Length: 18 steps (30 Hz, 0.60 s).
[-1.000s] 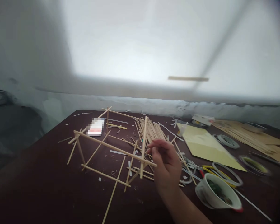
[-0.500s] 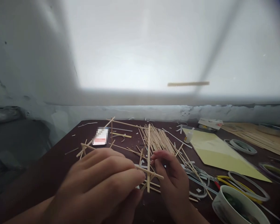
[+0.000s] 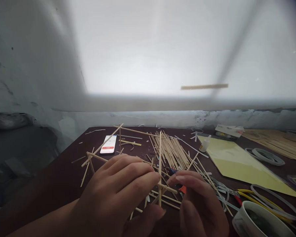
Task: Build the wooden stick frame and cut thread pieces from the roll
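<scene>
A frame of thin wooden sticks (image 3: 160, 154) spans the middle of the table, its sticks crossing at the corners. My left hand (image 3: 123, 187) is closed over its near side, fingertips against the upright stick at the near right corner and thumb below. Just right of that corner is my right hand (image 3: 202, 200), fingers curved and thumb apart from them, with nothing visible in it. Between the right fingers and the corner shows a blue and orange object (image 3: 182, 189), mostly hidden, of a kind I cannot make out.
Behind the frame lie a pile of loose sticks (image 3: 171, 149) and a lit phone (image 3: 108, 144). To the right are a small white bottle (image 3: 205, 144), a yellow sheet (image 3: 236, 164), rolls of tape (image 3: 267, 157), yellow-handled pliers (image 3: 261, 200) and a white bowl (image 3: 245, 214).
My right hand has drawn back from the corner, down and to the right, uncovering the blue and orange object. My left hand stays on the frame. The whole view has shifted slightly.
</scene>
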{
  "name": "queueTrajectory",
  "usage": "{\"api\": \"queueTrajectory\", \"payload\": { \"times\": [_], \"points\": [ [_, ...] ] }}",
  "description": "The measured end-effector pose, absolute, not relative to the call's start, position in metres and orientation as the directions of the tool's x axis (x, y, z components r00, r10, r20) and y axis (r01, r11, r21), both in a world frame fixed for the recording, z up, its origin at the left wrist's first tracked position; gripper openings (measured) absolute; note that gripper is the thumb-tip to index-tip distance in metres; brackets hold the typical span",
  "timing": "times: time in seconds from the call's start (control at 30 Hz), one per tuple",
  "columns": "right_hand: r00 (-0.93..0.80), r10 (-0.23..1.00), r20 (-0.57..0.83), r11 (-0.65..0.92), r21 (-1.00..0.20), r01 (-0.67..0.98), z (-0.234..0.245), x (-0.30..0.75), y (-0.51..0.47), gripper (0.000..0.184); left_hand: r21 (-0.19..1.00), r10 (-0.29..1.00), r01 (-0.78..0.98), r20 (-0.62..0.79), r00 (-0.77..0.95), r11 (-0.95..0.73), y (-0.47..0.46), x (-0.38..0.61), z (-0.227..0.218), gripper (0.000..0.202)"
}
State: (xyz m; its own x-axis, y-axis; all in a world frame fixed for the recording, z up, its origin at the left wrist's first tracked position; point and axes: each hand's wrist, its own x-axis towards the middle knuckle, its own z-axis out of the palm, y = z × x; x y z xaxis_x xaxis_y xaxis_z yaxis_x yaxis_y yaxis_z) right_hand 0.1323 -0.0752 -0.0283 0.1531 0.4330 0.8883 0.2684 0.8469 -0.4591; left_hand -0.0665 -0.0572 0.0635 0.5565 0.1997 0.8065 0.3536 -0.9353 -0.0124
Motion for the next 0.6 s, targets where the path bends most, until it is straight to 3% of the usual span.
{"api": "queueTrajectory", "payload": {
  "times": [0.13,0.37,0.6],
  "points": [
    [0.1,0.393,0.914,0.874,-0.406,0.268,-0.028,0.129,-0.079,0.038,-0.028,0.223,0.371,0.756,0.616,-0.928,-0.063,-0.066,0.07,0.03],
    [0.188,0.468,0.864,0.833,-0.502,0.232,-0.032,0.117,-0.08,0.052,-0.091,0.181,0.355,0.728,0.662,-0.931,-0.065,-0.063,0.07,0.025],
    [0.1,0.46,0.882,0.841,-0.469,0.27,-0.032,0.121,-0.078,0.05,-0.117,0.171,0.361,0.72,0.673,-0.925,-0.064,-0.061,0.071,0.018]
  ]
}}
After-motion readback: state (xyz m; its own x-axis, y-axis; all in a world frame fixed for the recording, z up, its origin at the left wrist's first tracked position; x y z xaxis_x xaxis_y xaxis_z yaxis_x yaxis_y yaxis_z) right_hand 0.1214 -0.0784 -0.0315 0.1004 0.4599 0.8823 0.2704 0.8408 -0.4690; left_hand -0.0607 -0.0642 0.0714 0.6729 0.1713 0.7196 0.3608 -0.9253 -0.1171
